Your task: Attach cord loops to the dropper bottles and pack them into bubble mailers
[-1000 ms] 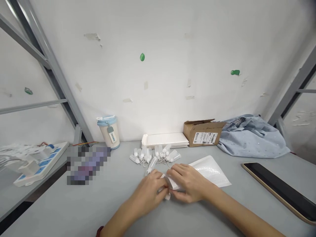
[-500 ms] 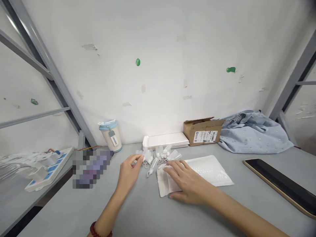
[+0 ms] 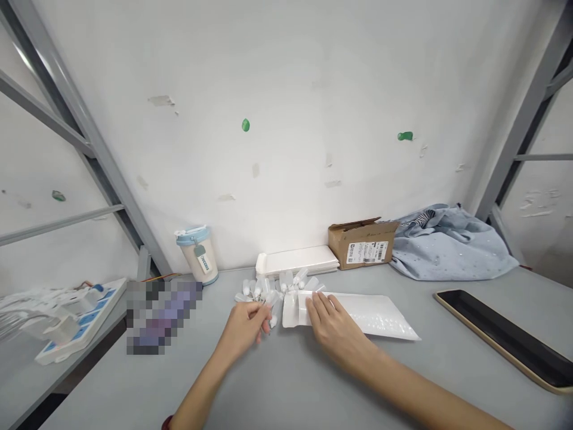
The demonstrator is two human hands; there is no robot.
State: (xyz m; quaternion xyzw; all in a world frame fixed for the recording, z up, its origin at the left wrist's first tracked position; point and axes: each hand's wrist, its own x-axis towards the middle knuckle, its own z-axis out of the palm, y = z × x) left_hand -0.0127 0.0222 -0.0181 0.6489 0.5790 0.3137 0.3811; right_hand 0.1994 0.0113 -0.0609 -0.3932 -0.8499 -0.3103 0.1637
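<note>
- Leftmost, a pale tumbler (image 3: 198, 261) stands upright near the far left corner of the worktop (image 3: 286, 388).
- Left hand (image 3: 242, 327): thumb and forefinger are drawn together at the near side of the bottle pile; whether they pinch a bottle cannot be told.
- Small capped bottles (image 3: 283, 280): loosely heaped in front of a white stack (image 3: 298, 260) at the worktop's far edge. The step in hand appears to be handling a bottle beside the steadied envelope.
- White padded envelope (image 3: 380, 315): lies flat, its left end just beside the bottles. The next move seems to call for a sure hold on one bottle, without disturbing its neighbours.
- Right hand (image 3: 335, 327): rests palm down across the envelope, fingers extended, grasping nothing.
- Cardboard box (image 3: 369, 243): at the far edge, beside a blue cloth (image 3: 452, 248).
- Phone (image 3: 504, 337): lies towards the right edge.
</note>
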